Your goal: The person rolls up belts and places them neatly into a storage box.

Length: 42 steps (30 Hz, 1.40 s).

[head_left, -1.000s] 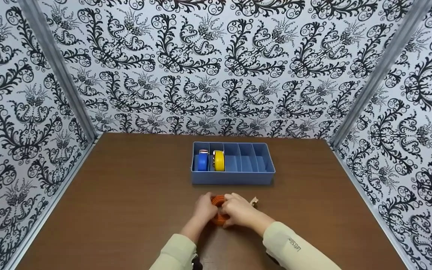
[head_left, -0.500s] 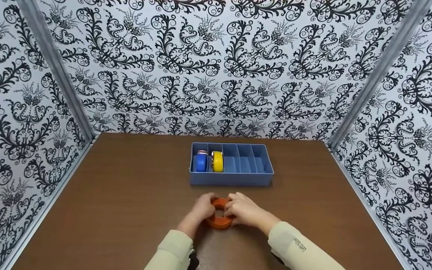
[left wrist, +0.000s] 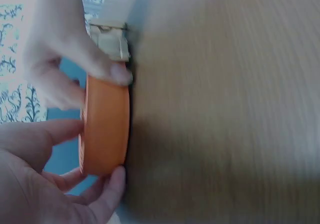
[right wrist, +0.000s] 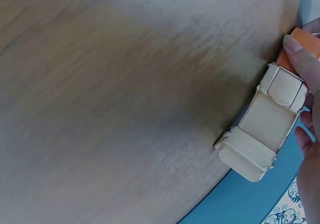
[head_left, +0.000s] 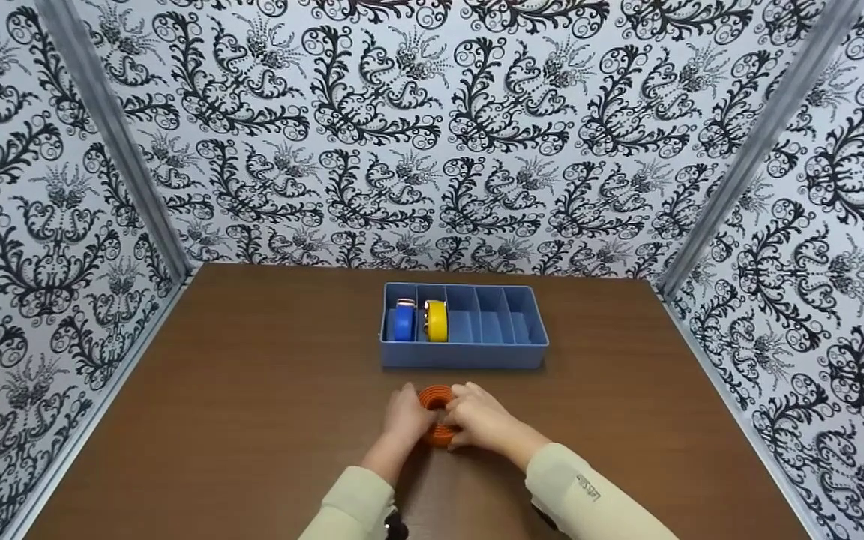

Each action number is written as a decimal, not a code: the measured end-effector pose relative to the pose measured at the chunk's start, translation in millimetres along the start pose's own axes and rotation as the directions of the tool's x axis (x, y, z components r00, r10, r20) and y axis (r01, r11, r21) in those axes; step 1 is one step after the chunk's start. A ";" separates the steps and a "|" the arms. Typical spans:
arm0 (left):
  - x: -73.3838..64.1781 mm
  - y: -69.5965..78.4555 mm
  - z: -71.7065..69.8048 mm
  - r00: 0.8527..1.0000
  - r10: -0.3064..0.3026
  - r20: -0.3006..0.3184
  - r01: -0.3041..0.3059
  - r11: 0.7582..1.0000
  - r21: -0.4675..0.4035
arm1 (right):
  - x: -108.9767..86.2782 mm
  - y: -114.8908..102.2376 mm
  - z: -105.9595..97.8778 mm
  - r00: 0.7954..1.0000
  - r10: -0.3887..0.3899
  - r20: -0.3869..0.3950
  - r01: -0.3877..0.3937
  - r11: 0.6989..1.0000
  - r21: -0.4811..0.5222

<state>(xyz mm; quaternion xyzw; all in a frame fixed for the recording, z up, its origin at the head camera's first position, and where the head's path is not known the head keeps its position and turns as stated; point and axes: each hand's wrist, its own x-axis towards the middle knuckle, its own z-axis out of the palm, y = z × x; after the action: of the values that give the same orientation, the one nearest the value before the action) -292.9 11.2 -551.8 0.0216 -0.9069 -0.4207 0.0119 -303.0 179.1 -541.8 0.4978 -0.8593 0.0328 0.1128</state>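
Observation:
A coiled orange belt (head_left: 440, 436) stands between both hands on the brown table, in front of the blue box. My left hand (head_left: 406, 417) holds the near left side of the coil, thumb inside the ring and fingers along its outer face. My right hand (head_left: 483, 421) pinches the opposite side; in the right wrist view its thumb (right wrist: 299, 55) presses on the orange strap. The belt's pale gold clasp buckle (right wrist: 270, 116) lies unfolded beyond that thumb, while in the head view the right hand hides it. The left wrist view shows the coil's smooth orange outer face (left wrist: 106, 129).
Behind the hands stands a blue compartment box (head_left: 464, 355). A coiled blue belt (head_left: 403, 322) sits in its leftmost slot and a coiled yellow belt (head_left: 437, 321) in the slot beside it. Patterned walls (head_left: 432, 150) enclose the brown table (head_left: 267, 390).
The coil tips toward me and then back, with both hands keeping hold. The gold buckle that stuck out beyond the right hand a second ago is now out of sight in the head view.

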 end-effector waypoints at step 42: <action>6.2 -23.5 -41.9 0.661 0.663 0.352 -0.750 0.571 0.333 | -5.5 13.6 -16.9 0.991 0.112 0.074 -0.127 0.959 0.255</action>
<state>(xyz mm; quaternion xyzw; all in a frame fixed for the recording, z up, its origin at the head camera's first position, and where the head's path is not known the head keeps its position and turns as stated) -296.7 -36.2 -542.6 -0.3815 -0.9064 -0.1578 0.0889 -309.4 193.5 -525.9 0.4562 -0.8791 0.1367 0.0193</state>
